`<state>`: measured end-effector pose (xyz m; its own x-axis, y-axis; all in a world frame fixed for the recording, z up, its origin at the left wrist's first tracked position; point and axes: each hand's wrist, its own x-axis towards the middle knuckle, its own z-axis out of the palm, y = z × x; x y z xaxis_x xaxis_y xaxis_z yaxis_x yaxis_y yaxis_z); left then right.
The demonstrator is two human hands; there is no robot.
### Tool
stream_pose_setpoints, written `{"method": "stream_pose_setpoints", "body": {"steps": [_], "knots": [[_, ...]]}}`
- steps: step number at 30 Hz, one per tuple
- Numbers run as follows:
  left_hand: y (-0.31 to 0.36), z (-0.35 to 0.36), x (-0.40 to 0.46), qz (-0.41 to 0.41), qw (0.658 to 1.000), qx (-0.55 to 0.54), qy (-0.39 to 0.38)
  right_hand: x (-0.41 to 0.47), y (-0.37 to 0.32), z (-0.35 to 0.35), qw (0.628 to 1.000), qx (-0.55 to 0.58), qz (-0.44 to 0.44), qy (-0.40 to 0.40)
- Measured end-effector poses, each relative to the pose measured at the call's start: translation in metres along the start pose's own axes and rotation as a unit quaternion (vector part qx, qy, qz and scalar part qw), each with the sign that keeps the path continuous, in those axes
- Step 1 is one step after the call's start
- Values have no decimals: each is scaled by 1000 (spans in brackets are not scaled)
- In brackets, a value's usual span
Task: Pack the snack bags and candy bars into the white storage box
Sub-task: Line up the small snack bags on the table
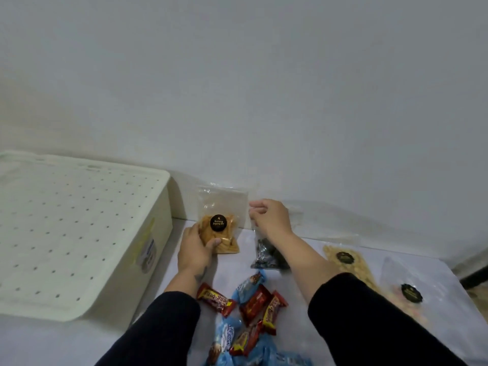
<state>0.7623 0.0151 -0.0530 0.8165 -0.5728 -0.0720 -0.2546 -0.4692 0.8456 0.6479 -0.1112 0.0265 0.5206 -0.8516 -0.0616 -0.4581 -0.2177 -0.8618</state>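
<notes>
Candy bars [253, 317]: loose heap at the near edge of the white table [303, 313], between two black sleeves; red-and-yellow wrappers mixed with pale blue ones, overlapping, lying flat.

Orange snack bag [221, 228]: clear plastic, upright, lower half filled with orange-brown chips, round black label at centre. Left hand [194, 250] grips its lower left corner, thumb pressed on the front.

Dark snack bag [266, 253]: clear plastic, black contents, just right of the orange bag. Right hand [270, 219] pinches its top between curled fingers.

Pale snack bag [348, 265]: flat on the table, right of the forearm, cream-coloured pieces, black label.

Pinkish snack bag [408, 290]: flat, far right, black label.

White storage box [79, 233]: left of the table, lid on, the lid dotted with small holes; sticker on the side facing the bags.
</notes>
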Motion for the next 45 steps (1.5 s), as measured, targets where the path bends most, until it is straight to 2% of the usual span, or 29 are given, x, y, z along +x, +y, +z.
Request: {"method": "stream_pose_setpoints", "body": {"steps": [4,6,8,10,14,16,18,20,24,27,30,32,36,41,45], "knots": [[9,9,-3,5,999,27,27,-4,32,-15,998,-38,13,54],[16,11,-12,3,995,49,88,-7,49,-21,990,-61,50,115],[22,19,-24,46,984,92,143,-8,64,-27,975,-70,95,188],[30,30,-35,83,984,91,126,-7,74,-32,965,-62,126,220],[48,60,-43,98,993,69,-21,-4,69,-38,977,57,163,125],[58,71,-43,69,995,58,-50,-6,63,-39,977,96,158,108],[65,78,-46,52,995,48,-76,-9,61,-44,982,84,133,101],[71,82,-48,40,996,11,-81,-14,58,-52,990,66,110,66],[90,75,-52,21,985,-151,-81,-29,56,-71,997,30,57,39],[108,65,-54,73,977,-192,-51,-43,56,-85,998,15,21,49],[121,55,-56,126,971,-201,-42,-54,53,-100,991,91,-11,97],[124,53,-60,130,969,-199,-62,-64,51,-108,987,125,-8,98],[129,56,-73,97,964,-231,-88,-79,50,-122,994,68,-12,88],[136,58,-86,84,951,-274,-119,-95,42,-145,985,-116,-46,116],[139,62,-97,77,944,-288,-140,-102,42,-154,984,-126,-13,123]]}}
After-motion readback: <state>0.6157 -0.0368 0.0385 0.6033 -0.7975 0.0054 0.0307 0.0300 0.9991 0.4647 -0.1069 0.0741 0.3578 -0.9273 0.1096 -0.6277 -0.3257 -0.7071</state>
